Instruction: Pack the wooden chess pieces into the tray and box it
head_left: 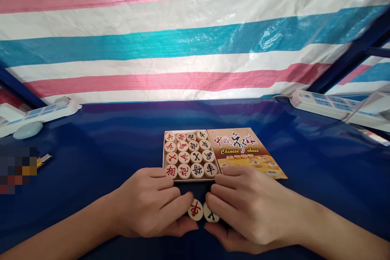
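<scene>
My left hand [152,203] is closed, with thumb and forefinger on a round xiangqi piece [195,210] bearing a red character. Close beside it, a second xiangqi piece [210,213] with a black character is pinched in my right hand [248,205], whose fingers hide part of it. Just beyond my knuckles lies a shallow open box [195,180] filled with rows of pieces, red characters mostly on the left and black on the right. Its printed "Chinese chess" lid [243,144] lies against the box's right side, its near edge partly covered by my right hand.
A glossy blue table [122,138] carries everything. White power strips [65,107] stand at both sides, with a pale computer mouse [28,130] at left. A yellow cutter [45,159] lies beside a blurred-out patch. Striped plastic sheeting [183,40] hangs behind.
</scene>
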Demonstrator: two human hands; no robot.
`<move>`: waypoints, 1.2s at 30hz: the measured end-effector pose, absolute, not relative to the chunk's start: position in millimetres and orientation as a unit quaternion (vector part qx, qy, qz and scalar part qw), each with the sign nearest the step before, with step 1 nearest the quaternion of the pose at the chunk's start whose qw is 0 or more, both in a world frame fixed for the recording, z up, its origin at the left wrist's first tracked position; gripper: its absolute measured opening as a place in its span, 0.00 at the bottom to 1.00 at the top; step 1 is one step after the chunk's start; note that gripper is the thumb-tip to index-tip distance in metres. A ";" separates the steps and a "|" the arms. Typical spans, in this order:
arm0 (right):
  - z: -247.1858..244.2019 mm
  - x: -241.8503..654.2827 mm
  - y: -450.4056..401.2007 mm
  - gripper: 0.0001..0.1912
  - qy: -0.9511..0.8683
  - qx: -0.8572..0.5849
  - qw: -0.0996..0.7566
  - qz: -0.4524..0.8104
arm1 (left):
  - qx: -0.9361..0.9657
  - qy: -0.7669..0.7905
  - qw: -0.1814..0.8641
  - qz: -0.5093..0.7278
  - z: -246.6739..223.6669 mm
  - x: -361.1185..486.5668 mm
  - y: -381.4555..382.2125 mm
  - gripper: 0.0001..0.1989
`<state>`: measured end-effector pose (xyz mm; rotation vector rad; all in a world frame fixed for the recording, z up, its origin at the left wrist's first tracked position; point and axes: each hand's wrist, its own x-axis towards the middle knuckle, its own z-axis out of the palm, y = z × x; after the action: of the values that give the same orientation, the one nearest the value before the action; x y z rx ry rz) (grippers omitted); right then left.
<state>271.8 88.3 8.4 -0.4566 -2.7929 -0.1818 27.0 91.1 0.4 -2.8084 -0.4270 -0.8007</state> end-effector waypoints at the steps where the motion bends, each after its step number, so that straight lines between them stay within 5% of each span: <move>1: 8.5 271.4 88.3 0.13 -0.971 -0.162 0.163 -0.063 | -0.944 -0.149 0.091 -0.280 0.3 27.1 91.6 0.13; 8: 17.6 274.3 91.8 0.09 -0.944 -0.214 0.250 -0.025 | -0.911 -0.220 0.051 -0.346 -0.3 24.6 96.2 0.18; 16: 13.4 275.6 97.3 0.18 -0.883 -0.309 0.353 0.030 | -0.873 -0.285 0.007 -0.395 -0.4 20.9 99.0 0.16; 36: 9.4 265.8 102.1 0.19 -0.847 -0.362 0.381 0.081 | -0.847 -0.336 -0.015 -0.411 -2.6 23.7 109.5 0.15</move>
<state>265.8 102.1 9.4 -0.9242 -2.1618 0.2065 23.7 109.5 -2.6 -2.6866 -1.0661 -1.3051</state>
